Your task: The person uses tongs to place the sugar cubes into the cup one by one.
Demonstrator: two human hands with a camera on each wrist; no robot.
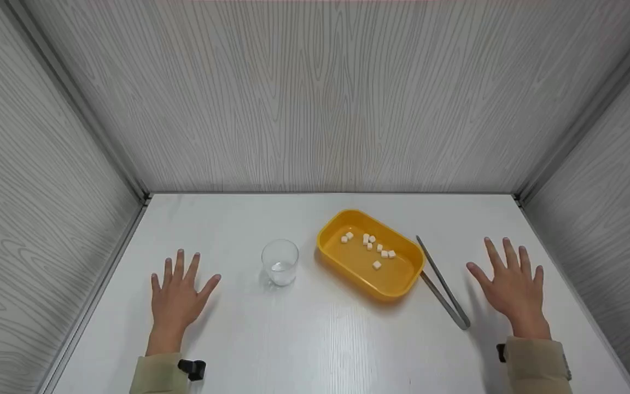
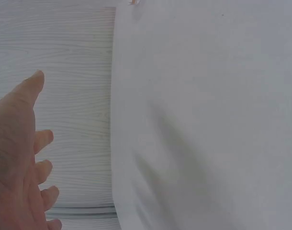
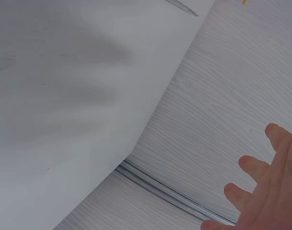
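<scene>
Fingers spread and holding nothing, my left hand [image 1: 177,300] hovers over the left part of the white table, left of a clear glass [image 1: 280,262]. Over on the right, my right hand [image 1: 514,287] is likewise spread, with nothing in it. Nearest to it lie metal tongs [image 1: 446,295], their tips up against the right end of a yellow tray [image 1: 342,266]. Several small white cubes [image 1: 377,265] are scattered on the tray's bottom. In the left wrist view the left hand [image 2: 14,163] shows its palm side; the right wrist view catches the right hand [image 3: 270,191] at its edge.
Grey wood-grained panels stand around the table [image 1: 304,350]: a back wall [image 1: 326,98], a left wall [image 1: 36,191] and a right wall [image 1: 605,191]. Metal strips run along their corners. Each sleeve carries a small black device [image 1: 192,369] at the wrist.
</scene>
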